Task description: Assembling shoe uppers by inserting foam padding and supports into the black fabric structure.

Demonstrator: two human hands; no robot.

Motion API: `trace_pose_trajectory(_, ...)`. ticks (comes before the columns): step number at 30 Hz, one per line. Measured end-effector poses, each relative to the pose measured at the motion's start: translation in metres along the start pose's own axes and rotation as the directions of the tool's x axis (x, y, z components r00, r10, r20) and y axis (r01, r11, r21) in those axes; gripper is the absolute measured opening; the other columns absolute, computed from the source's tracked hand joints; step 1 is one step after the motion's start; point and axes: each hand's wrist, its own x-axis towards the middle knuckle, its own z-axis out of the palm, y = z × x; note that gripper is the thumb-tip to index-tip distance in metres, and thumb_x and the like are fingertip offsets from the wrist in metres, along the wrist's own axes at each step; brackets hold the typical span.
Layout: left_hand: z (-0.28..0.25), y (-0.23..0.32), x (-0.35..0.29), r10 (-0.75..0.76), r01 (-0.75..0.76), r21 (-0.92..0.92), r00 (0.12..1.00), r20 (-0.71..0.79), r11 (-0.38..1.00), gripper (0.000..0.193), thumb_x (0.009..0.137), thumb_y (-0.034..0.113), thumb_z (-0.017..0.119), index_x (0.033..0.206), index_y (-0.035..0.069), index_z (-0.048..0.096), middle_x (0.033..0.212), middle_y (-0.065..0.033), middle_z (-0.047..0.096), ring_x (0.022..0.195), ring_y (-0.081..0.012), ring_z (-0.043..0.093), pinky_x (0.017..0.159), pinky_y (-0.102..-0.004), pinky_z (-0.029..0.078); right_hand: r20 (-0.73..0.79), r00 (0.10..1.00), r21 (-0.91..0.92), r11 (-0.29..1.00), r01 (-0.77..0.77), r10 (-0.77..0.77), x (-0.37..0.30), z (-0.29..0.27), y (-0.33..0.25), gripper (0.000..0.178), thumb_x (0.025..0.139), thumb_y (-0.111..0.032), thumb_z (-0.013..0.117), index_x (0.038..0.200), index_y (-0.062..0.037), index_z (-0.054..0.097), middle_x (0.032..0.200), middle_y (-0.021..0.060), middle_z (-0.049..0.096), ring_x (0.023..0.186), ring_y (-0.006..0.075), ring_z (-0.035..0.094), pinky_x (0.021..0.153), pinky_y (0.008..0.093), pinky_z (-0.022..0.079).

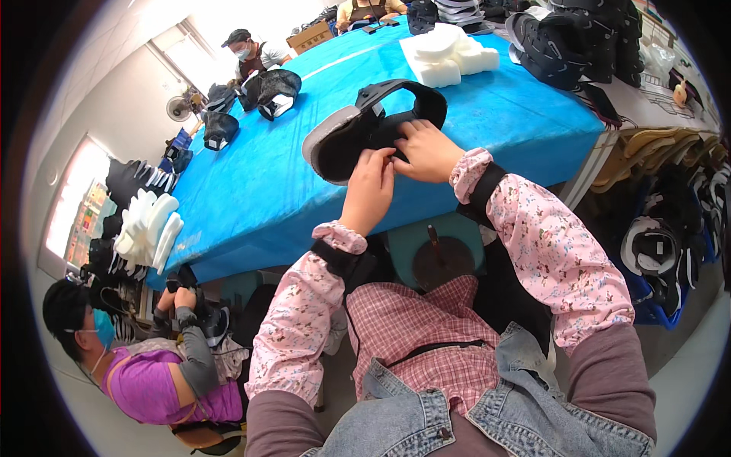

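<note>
A black padded piece (335, 156) with a pale grey rounded end and an arched black band lies at the near edge of the blue-covered table; its shape is like a shoe upper, but I cannot tell its exact kind. My left hand (369, 190) has its fingers bent together at the piece's near edge. My right hand (428, 152) reaches into its opening, fingers curled on the black lining. Both hands' fingertips meet at one spot, and whatever small part lies between them is hidden.
White foam pieces (449, 55) sit farther back on the blue table cover (259, 171), with more foam (148, 228) at the left. Black padded items (552, 49) are piled at the right rear. A co-worker (164, 373) sits close on my left. Below right stands a filled blue bin (659, 314).
</note>
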Motion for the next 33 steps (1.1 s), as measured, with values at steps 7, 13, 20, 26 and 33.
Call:
trace_pose_trajectory(7,0.021,-0.001,0.029,0.352,-0.35,0.638,0.927,0.13,0.686,0.021,0.071,0.007,0.052,0.091,0.006,0.059,0.087,-0.008,0.056,0.082,-0.0256,0.054,0.075,-0.0348,0.042,-0.293,0.956,0.103,0.993,0.057,-0.024,-0.005,0.073,0.025,0.05,0.08,-0.028,0.048,0.116,0.0068,0.049,0.122,0.0235,0.05,0.116,0.034,0.046,0.103,0.042,0.03)
trace_pose_trajectory(13,0.008,-0.051,0.054,0.29,-0.401,0.519,0.914,0.284,0.755,0.038,0.088,0.014,0.043,0.123,-0.001,0.045,0.125,-0.0169,0.048,0.115,-0.0299,0.047,0.099,-0.0393,0.033,-0.308,0.951,0.099,0.993,0.072,-0.038,-0.006,0.061,0.011,0.058,0.071,-0.027,0.054,0.114,0.0102,0.048,0.12,0.0239,0.05,0.116,0.0346,0.045,0.102,0.042,0.031)
trace_pose_trajectory(20,0.016,-0.067,0.039,0.181,-0.318,0.388,0.919,0.35,0.865,0.058,0.086,0.029,0.049,0.133,-0.002,0.034,0.136,-0.0176,0.037,0.127,-0.0283,0.035,0.107,-0.0393,0.024,0.042,0.994,0.218,0.97,-0.11,0.103,0.016,0.01,0.033,0.041,0.072,-0.024,0.051,0.095,0.0089,0.059,0.097,0.0228,0.061,0.095,0.0361,0.057,0.088,0.04,0.043)
trace_pose_trajectory(26,0.018,-0.056,0.033,0.205,-0.376,0.454,0.901,0.381,0.808,0.073,0.078,0.037,0.059,0.131,-0.006,0.034,0.137,-0.0206,0.036,0.128,-0.0309,0.034,0.107,-0.0409,0.023,-0.24,0.97,-0.023,0.999,0.034,-0.039,-0.006,0.058,0.042,0.062,0.084,-0.041,0.048,0.12,0.0094,0.046,0.129,0.0217,0.044,0.124,0.0313,0.038,0.107,0.0401,0.024)
trace_pose_trajectory(33,0.021,-0.047,0.016,0.138,-0.347,0.493,0.901,0.41,0.798,0.085,0.074,0.037,0.064,0.135,-0.007,0.025,0.139,-0.0226,0.031,0.129,-0.0315,0.032,0.103,-0.0408,0.027,-0.216,0.976,0.098,0.995,-0.018,0.039,-0.023,0.045,0.031,0.07,0.083,-0.047,0.052,0.124,0.0092,0.042,0.132,0.0229,0.04,0.127,0.0315,0.035,0.108,0.0397,0.023)
